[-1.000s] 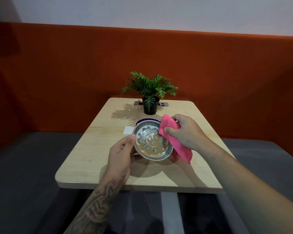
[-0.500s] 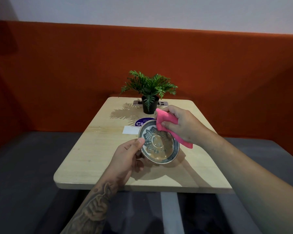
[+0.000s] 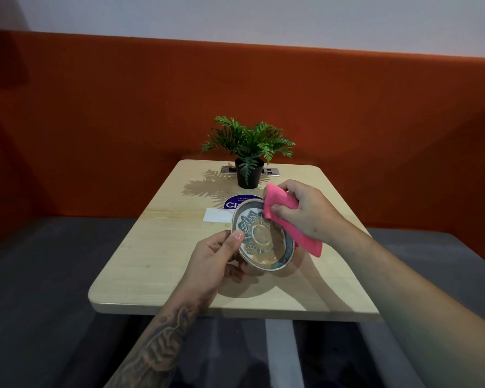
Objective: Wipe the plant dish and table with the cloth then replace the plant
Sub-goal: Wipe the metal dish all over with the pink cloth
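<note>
My left hand [image 3: 212, 261] holds the patterned plant dish [image 3: 261, 240] by its left rim, tilted up toward me above the wooden table [image 3: 157, 261]. The dish has a blue-grey leaf pattern and brownish residue in its lower half. My right hand [image 3: 305, 212] grips a pink cloth [image 3: 282, 210] and presses it against the dish's upper right rim; the cloth's tail hangs down behind the dish. The green plant [image 3: 248, 148] in its black pot stands on the table's far side, apart from the dish.
A round blue sticker [image 3: 231, 203] and a white card [image 3: 216, 215] lie on the table just behind the dish. A metal socket plate [image 3: 272, 171] sits behind the pot. An orange padded bench back surrounds the table; grey seats lie on both sides.
The dish has tilted further up toward me and turned in my left hand. My right hand has moved the cloth from the dish's right edge to its upper right rim.
</note>
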